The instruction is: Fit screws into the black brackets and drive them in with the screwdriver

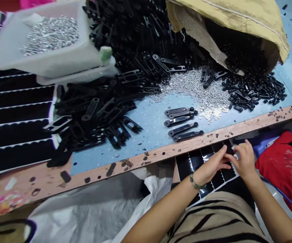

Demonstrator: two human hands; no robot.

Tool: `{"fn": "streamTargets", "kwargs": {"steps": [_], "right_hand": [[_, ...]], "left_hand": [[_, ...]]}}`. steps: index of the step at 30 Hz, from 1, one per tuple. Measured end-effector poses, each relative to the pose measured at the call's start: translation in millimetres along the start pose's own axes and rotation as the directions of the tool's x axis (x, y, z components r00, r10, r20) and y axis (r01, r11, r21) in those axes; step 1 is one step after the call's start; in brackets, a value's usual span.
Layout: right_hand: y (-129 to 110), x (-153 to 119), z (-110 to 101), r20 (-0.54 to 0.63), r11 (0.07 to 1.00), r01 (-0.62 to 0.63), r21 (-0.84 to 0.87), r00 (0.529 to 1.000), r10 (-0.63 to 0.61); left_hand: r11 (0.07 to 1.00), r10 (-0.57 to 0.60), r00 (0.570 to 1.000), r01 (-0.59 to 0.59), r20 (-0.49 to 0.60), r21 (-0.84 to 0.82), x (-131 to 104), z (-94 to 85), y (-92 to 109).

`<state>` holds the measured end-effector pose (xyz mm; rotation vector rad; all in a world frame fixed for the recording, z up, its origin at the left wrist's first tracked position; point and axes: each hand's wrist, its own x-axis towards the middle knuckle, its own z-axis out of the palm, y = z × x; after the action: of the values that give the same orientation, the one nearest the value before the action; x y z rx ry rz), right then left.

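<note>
Both hands meet just beyond the table's front edge, above a sheet of black adhesive strips (pixel 212 173) on a white backing at my lap. My left hand (pixel 213 165), with a beaded bracelet on its wrist, has its fingers drawn together beside the right fingertips. Thumb and fingers of my right hand (pixel 244 160) are pinched, and a small pale bit shows at their tips. What the fingers hold is too small to name. On the table behind them lie several assembled black link arms (pixel 188 135), side by side.
Silver pins and small nuts (pixel 194 84) are heaped on the blue table, beside small black parts (pixel 257 91). A yellow sack (pixel 237 20) lies open behind. Black plastic pieces (pixel 105 114) pile up near a white bin (pixel 67 64). Red cloth (pixel 283 168) hangs at right.
</note>
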<state>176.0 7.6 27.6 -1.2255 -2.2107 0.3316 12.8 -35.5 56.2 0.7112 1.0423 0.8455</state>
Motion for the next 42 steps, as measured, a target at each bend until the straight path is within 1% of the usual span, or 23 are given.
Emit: {"fn": "streamTargets", "kwargs": {"steps": [1, 2, 3, 5, 6, 8, 11, 13, 14, 16, 17, 18, 19, 20, 22, 24, 25, 26, 28, 31, 34, 38, 42], "right_hand": [[-12, 5, 0, 0.007, 0.998, 0.058, 0.027, 0.998, -0.059], [-22, 11, 0, 0.02, 0.994, 0.092, 0.065, 0.995, -0.093], [-31, 17, -2, 0.039, 0.988, 0.101, 0.117, 0.994, -0.107], [-43, 33, -8, 0.096, 0.967, 0.065, 0.248, 0.991, -0.091], [-47, 42, -12, 0.129, 0.95, 0.034, 0.309, 0.989, -0.078], [-58, 62, -19, 0.202, 0.92, 0.0, 0.391, 0.976, -0.086], [-78, 89, -23, 0.32, 0.87, 0.044, 0.491, 0.92, -0.227], [-90, 100, -19, 0.338, 0.812, 0.025, 0.583, 0.901, -0.27], [-95, 104, -16, 0.327, 0.775, -0.018, 0.631, 0.912, -0.246], [-100, 111, -8, 0.304, 0.691, -0.14, 0.709, 0.945, -0.121], [-101, 115, -4, 0.301, 0.647, -0.201, 0.735, 0.952, -0.046], [-102, 120, 1, 0.307, 0.606, -0.254, 0.754, 0.952, 0.018], [-102, 125, 6, 0.319, 0.57, -0.297, 0.766, 0.946, 0.064], [-103, 130, 12, 0.333, 0.535, -0.329, 0.778, 0.938, 0.094], [-104, 142, 23, 0.36, 0.473, -0.372, 0.799, 0.925, 0.119], [-106, 152, 34, 0.399, 0.448, -0.412, 0.793, 0.908, 0.128], [-107, 157, 39, 0.427, 0.456, -0.435, 0.777, 0.895, 0.128], [-107, 160, 43, 0.456, 0.473, -0.458, 0.753, 0.881, 0.126], [-108, 165, 50, 0.493, 0.521, -0.479, 0.707, 0.861, 0.123], [-111, 168, 58, 0.46, 0.617, -0.422, 0.664, 0.881, 0.108], [-116, 169, 64, 0.439, 0.702, -0.365, 0.612, 0.895, 0.083], [-122, 169, 71, 0.425, 0.791, -0.307, 0.529, 0.903, 0.066], [-123, 169, 74, 0.403, 0.824, -0.282, 0.491, 0.912, 0.072]], "left_hand": [[0.992, 0.028, 0.999, -0.032, -0.037, -0.122, -4, -0.6, 7], [0.981, 0.067, 0.993, -0.082, -0.092, -0.177, -8, -3.3, 14], [0.973, 0.114, 0.982, -0.14, -0.149, -0.181, -13, -7.8, 22], [0.965, 0.226, 0.949, -0.249, -0.219, -0.08, -24, -20.2, 36], [0.956, 0.286, 0.93, -0.293, -0.23, 0.005, -31, -26.9, 42], [0.914, 0.393, 0.896, -0.358, -0.205, 0.19, -44, -38.6, 49], [0.84, 0.48, 0.861, -0.395, -0.169, 0.372, -63, -51.6, 53], [0.802, 0.524, 0.826, -0.396, -0.208, 0.447, -72, -62.7, 55], [0.777, 0.556, 0.793, -0.39, -0.248, 0.494, -75, -70.9, 57], [0.685, 0.65, 0.685, -0.342, -0.329, 0.643, -76, -93.1, 63], [0.617, 0.701, 0.622, -0.285, -0.349, 0.733, -73, -106.5, 66], [0.532, 0.747, 0.572, -0.209, -0.339, 0.82, -70, -120.4, 70], [0.442, 0.772, 0.558, -0.127, -0.304, 0.888, -65, -133.8, 74], [0.361, 0.775, 0.576, -0.065, -0.261, 0.93, -60, -145.7, 77], [0.237, 0.734, 0.657, -0.01, -0.173, 0.971, -51, -162.4, 80], [0.18, 0.688, 0.716, -0.011, -0.118, 0.984, -48, -168.6, 79], [0.173, 0.68, 0.724, -0.011, -0.111, 0.985, -50, -168.6, 78], [0.173, 0.684, 0.72, -0.006, -0.116, 0.985, -54, -167.4, 76], [0.172, 0.71, 0.692, 0.009, -0.13, 0.985, -64, -163.3, 73], [0.131, 0.745, 0.659, 0.004, -0.101, 0.991, -78, -157.7, 66], [0.105, 0.746, 0.661, -0.003, -0.077, 0.994, -82, -154.6, 61], [0.113, 0.742, 0.663, 0.014, -0.094, 0.993, -79, -152.8, 57], [0.116, 0.736, 0.67, 0.016, -0.096, 0.993, -78, -152.1, 58]]}}
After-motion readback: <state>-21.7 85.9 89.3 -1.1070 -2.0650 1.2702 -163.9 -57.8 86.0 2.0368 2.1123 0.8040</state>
